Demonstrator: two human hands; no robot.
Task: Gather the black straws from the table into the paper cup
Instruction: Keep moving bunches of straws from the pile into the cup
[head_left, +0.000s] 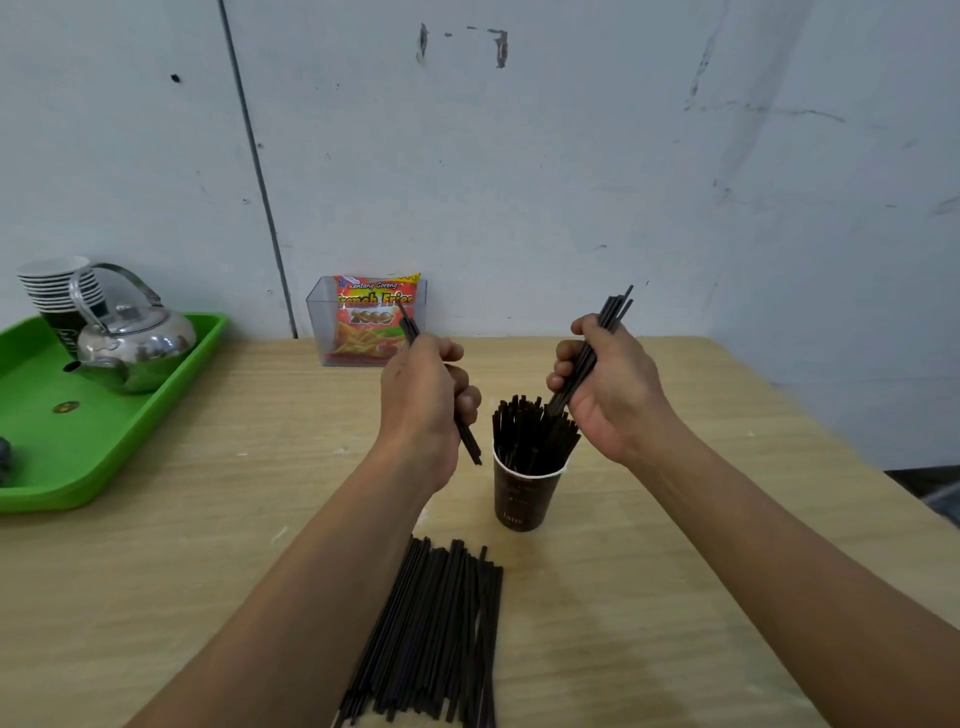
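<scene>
Straws (436, 634) are heaped on the tabletop (208, 571) near the cup (524, 499), which is already packed with upright ones. A few are pinched in the curled left grip (423, 400) just left of the cup; a bundle (615, 306) is clasped in the right grip (608, 384), its lower ends above the cup's rim

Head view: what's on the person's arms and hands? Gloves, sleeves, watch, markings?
Nothing worn: left hand and right hand are bare, no gloves, rings or watch visible. The left forearm and right forearm are bare to the frame edge; no sleeves.
</scene>
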